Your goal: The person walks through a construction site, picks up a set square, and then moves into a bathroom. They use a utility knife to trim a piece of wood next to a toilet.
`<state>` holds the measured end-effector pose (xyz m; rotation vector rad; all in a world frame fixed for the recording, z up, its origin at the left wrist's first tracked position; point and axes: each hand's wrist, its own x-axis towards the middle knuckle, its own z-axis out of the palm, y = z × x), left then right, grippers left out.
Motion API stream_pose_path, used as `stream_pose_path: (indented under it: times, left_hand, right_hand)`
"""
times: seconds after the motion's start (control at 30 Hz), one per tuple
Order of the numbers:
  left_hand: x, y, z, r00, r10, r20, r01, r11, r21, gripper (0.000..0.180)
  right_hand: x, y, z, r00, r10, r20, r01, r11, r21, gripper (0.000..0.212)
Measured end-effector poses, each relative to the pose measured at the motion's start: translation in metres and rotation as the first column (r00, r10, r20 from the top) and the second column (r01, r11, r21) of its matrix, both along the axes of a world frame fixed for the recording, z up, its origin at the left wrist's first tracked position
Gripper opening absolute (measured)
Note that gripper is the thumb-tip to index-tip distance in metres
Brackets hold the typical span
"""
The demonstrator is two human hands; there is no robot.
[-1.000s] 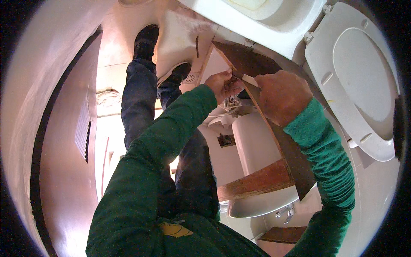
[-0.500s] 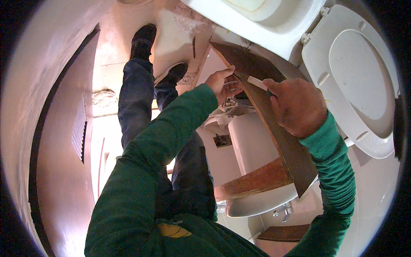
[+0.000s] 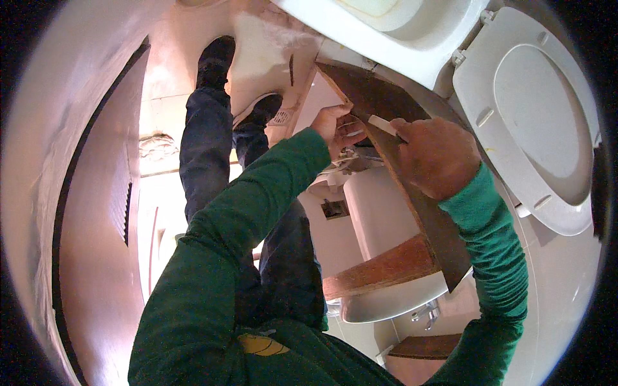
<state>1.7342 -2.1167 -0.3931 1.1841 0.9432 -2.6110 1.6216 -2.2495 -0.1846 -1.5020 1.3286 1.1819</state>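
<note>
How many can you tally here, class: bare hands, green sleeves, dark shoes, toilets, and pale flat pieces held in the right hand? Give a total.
Hands: 2
Green sleeves: 2
Dark shoes: 2
Toilet: 1
Pale flat piece: 1
Total: 8

There are two hands, two sleeves, two legs, two shoes, one strip, one panel, one toilet, one sink, one tap, one door.

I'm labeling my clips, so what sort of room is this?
Most likely a bathroom: there's a white toilet seat, a chrome tap and what looks like a floor drain.
</note>
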Motion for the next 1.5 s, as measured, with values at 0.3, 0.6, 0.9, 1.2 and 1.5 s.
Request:
stream_pose_path:
  times: [0.3, 0.6, 0.9, 1.2, 1.5]
  left_hand:
    - [-0.001, -0.006, 0.004, 0.999, -0.034, -0.022, 0.034, 0.999, 0.003, 0.017]
    - [-0.009, 0.011, 0.003, 0.999, -0.005, 0.054, 0.004, 1.000, 0.013, 0.020]
    - [0.010, -0.015, 0.026, 0.999, 0.015, -0.034, -0.014, 1.000, 0.027, 0.047]
    - [0.003, -0.004, 0.029, 0.972, -0.041, -0.232, 0.016, 0.994, -0.109, 0.031]
    - [0.010, -0.002, 0.029, 0.965, 0.032, -0.262, -0.049, 0.997, -0.060, 0.019]
  right_hand:
    - [-0.004, 0.004, 0.010, 1.000, 0.026, 0.012, -0.025, 0.996, -0.090, 0.033]
    - [0.006, 0.019, 0.002, 0.995, 0.087, -0.045, -0.088, 0.996, -0.001, 0.030]
    - [-0.003, -0.026, 0.041, 1.000, 0.010, 0.018, -0.007, 0.987, -0.159, 0.041]
    - [-0.014, -0.012, 0.057, 0.997, -0.072, -0.039, 0.067, 0.990, -0.122, 0.039]
    - [-0.017, -0.017, 0.057, 0.996, -0.085, -0.004, 0.084, 0.995, -0.047, 0.037]
